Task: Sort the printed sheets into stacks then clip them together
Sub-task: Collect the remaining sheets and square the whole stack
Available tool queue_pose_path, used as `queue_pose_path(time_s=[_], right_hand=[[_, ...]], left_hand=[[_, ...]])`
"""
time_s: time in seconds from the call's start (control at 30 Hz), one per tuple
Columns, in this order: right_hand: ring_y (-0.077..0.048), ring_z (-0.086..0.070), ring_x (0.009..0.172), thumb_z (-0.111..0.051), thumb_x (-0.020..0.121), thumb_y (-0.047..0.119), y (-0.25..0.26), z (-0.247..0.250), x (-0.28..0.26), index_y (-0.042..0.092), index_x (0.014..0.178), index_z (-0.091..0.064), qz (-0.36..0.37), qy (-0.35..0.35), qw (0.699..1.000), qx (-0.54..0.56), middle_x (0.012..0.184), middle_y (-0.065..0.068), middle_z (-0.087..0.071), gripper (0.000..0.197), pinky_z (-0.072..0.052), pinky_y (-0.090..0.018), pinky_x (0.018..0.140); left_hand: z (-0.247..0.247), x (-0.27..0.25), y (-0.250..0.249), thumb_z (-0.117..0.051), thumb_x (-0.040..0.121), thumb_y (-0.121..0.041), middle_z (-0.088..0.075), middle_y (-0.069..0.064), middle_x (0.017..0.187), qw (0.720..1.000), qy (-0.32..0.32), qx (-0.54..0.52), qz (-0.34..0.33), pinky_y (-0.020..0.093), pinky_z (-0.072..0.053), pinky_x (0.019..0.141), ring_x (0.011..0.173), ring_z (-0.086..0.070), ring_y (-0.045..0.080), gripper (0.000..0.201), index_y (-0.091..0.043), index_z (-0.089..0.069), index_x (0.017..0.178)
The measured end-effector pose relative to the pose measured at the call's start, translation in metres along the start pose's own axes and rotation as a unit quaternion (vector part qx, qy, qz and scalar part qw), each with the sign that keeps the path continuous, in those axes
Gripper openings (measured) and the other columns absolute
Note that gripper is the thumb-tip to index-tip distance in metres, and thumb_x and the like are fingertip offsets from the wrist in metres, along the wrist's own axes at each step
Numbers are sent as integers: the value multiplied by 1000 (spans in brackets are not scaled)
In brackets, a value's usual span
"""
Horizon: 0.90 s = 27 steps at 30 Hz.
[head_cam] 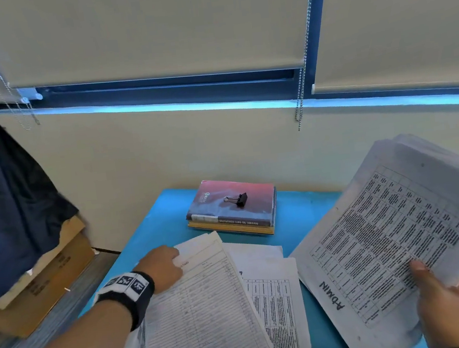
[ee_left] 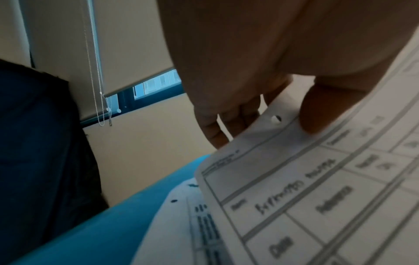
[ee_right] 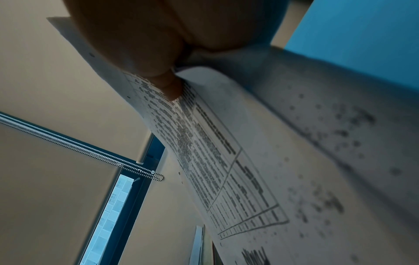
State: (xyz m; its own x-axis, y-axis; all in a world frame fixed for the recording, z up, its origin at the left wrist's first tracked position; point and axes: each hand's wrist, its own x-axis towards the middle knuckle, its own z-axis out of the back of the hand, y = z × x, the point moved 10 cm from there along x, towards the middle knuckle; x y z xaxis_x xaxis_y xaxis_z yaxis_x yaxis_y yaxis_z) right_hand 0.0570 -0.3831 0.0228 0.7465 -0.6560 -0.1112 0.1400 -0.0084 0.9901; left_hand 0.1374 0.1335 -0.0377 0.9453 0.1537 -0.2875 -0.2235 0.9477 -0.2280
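Note:
On the blue table (head_cam: 164, 215) lies a lined form sheet (head_cam: 207, 313). My left hand (head_cam: 175, 261) pinches its far left corner, thumb (ee_left: 317, 114) on top and fingers (ee_left: 226, 125) underneath, and the corner of the form sheet (ee_left: 306, 197) is lifted a little. A second printed pile (head_cam: 272, 286) lies just right of it. My right hand (head_cam: 442, 292) holds a sheaf of table-printed sheets (head_cam: 395, 235) marked "ADMIN" above the table's right side, thumb (ee_right: 163, 80) pressed on the top sheet (ee_right: 215, 157). A black binder clip (head_cam: 237, 199) rests on the books.
Two stacked books (head_cam: 235, 213) sit at the table's far edge against the cream wall. Cardboard boxes (head_cam: 52, 282) and a dark hanging cloth (head_cam: 2, 199) stand left of the table. Window blinds with bead chains (head_cam: 301, 97) hang behind.

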Motion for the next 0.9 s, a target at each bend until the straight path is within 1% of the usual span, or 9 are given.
queue_pose_path(time_s=[0.17, 0.23, 0.3, 0.4, 0.5, 0.57, 0.7, 0.8, 0.9], right_hand=[[-25, -57, 93, -69, 86, 28, -2, 1, 1, 2, 113, -66, -5, -18, 1000, -15, 101, -14, -64, 38, -40, -36, 87], [-26, -56, 91, -69, 86, 28, -1, 4, 2, 0, 112, -66, -3, -21, 1000, -22, 100, -15, -64, 38, -40, -36, 87], [-25, -55, 91, -69, 87, 26, -1, 5, 2, -1, 112, -65, -3, -21, 999, -24, 99, -15, -63, 37, -39, -36, 86], [-24, -55, 94, -69, 87, 25, -2, 6, 1, 0, 115, -65, -2, -20, 1000, -20, 101, -13, -62, 38, -39, -35, 88], [-24, -56, 95, -68, 88, 24, -1, 4, -1, 1, 115, -65, 1, -11, 1000, -14, 101, -10, -62, 36, -38, -35, 88], [-24, -56, 96, -68, 88, 23, 0, 3, -1, 1, 114, -66, 5, -5, 1000, -11, 102, -11, -63, 34, -39, -35, 89], [-25, -55, 96, -67, 89, 20, 2, 4, 0, -1, 110, -66, 14, 11, 1000, -10, 101, -11, -61, 29, -40, -38, 90], [-26, -56, 96, -67, 89, 21, 5, 6, -2, 5, 102, -66, 24, 13, 999, -15, 101, -13, -62, 21, -41, -39, 89], [-26, -55, 94, -66, 90, 21, 10, 7, -7, 12, 93, -61, 31, 20, 999, -21, 99, -13, -61, 11, -41, -38, 88]], left_hand=[[-16, 18, -11, -62, 75, -29, -34, 12, 155, 994, 55, 91, 20, 38, -41, 102, 136, -40, 28, 14, -16, -60, 80], [-15, 24, -11, -64, 74, -28, -55, 10, 123, 993, 56, 97, 26, 33, -47, 87, 113, -56, 26, 13, -16, -61, 80], [-6, 25, -13, -65, 76, -28, -51, 1, 101, 994, 26, 101, 27, 34, -48, 84, 101, -55, 24, 10, -24, -56, 76], [9, 24, -14, -64, 78, -27, -51, -1, 99, 994, -14, 104, 17, 36, -45, 85, 99, -51, 22, 15, -27, -51, 69], [24, 19, -12, -60, 78, -19, -50, -8, 82, 997, -32, 65, -3, 30, -38, 71, 84, -49, 20, 20, -26, -44, 68], [40, 12, -13, -59, 77, -12, -51, -6, 79, 998, -54, 5, -20, 29, -35, 62, 81, -51, 22, 20, -26, -45, 77], [93, -8, -16, -62, 82, -9, -57, 0, 94, 995, -87, -28, -46, 28, -41, 75, 89, -56, 23, 37, -31, -48, 109], [153, -35, -18, -60, 82, -9, -62, 4, 83, 988, -135, 31, -66, 29, -41, 69, 86, -61, 30, 8, -15, -64, 81], [202, -70, -21, -60, 83, -7, -64, 8, 71, 986, -152, 23, -58, 32, -43, 65, 74, -59, 30, 17, -12, -62, 67]])
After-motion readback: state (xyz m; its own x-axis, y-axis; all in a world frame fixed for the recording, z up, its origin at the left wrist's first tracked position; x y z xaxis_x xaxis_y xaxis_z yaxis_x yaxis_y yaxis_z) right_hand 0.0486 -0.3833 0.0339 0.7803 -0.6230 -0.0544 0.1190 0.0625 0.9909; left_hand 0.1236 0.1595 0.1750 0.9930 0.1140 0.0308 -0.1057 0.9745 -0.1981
